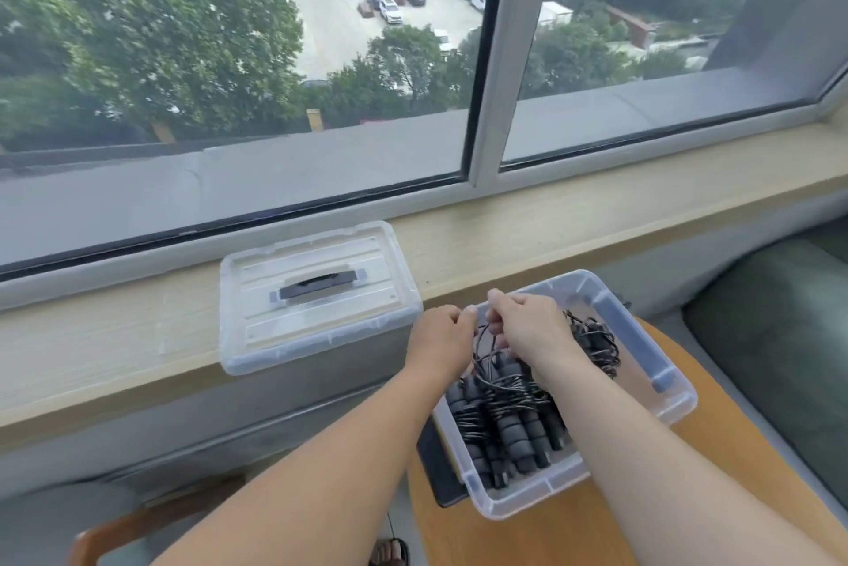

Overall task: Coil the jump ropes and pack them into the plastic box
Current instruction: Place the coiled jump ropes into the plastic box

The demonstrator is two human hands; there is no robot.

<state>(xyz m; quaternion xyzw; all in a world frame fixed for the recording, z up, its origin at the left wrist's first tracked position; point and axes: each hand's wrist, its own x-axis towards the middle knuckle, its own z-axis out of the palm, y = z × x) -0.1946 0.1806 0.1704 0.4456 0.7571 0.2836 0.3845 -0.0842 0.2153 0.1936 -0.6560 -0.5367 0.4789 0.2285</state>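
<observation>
While both hands work above the near-left part of the box, the right hand has its fingers curled round a loop of thin black cord, and the left hand pinches the same cord just beside it, thumb and fingertips closed tight. The cord runs down from the two grips into a bundle of jump ropes that lies in the clear plastic box, grey foam handles side by side with cord wound round them; a looser tangle sits toward the far side. The box rests on a round wooden table, and its lid lies apart on the window sill. To do this well, I judge the loose end should be kept taut between the hands, wound in even turns round the handles, then tucked under a turn so it cannot spring free. Lifting too hard may drag the packed ropes out or snag the tangle beside them
</observation>
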